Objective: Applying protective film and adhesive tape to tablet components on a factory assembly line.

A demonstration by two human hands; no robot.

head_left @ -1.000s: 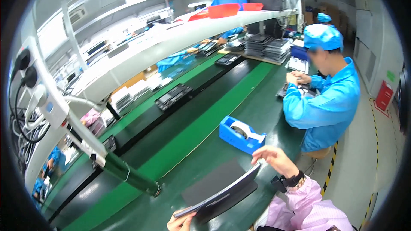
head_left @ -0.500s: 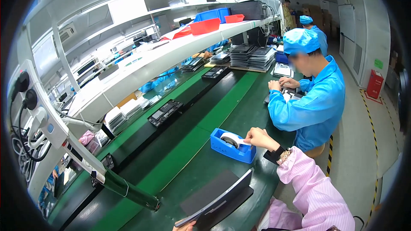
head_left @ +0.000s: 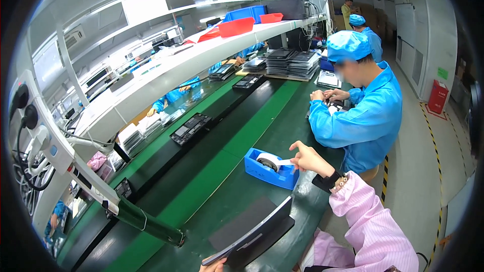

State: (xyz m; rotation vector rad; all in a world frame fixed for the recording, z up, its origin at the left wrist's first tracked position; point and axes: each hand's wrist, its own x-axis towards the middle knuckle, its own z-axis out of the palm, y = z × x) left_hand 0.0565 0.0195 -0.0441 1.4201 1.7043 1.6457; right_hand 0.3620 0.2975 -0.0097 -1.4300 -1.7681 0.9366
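My left hand [head_left: 214,266], at the lower edge, grips the near end of a thin dark flat panel [head_left: 259,232] with a pale edge. The panel stands tilted up on the green bench, and most of that hand is out of the picture. My right hand [head_left: 309,159] pinches the end of a white tape strip [head_left: 285,162] between thumb and fingers, its index finger lifted. The strip runs from a roll [head_left: 267,161] in a blue tape dispenser [head_left: 269,177]. A flat black sheet [head_left: 233,229] lies beside and partly behind the panel.
A green and black conveyor line [head_left: 222,157] carries dark electronic units [head_left: 190,129]. A co-worker in blue [head_left: 360,116] handles parts just beyond the dispenser. Stacked flat panels [head_left: 287,64] stand farther back. A shelf post [head_left: 146,220] rises on the left, below a long shelf with bins [head_left: 236,26].
My right hand has drawn the tape slightly out from the roll, and its index finger has lifted. The left hand still holds the panel. The whole view has shifted a little.
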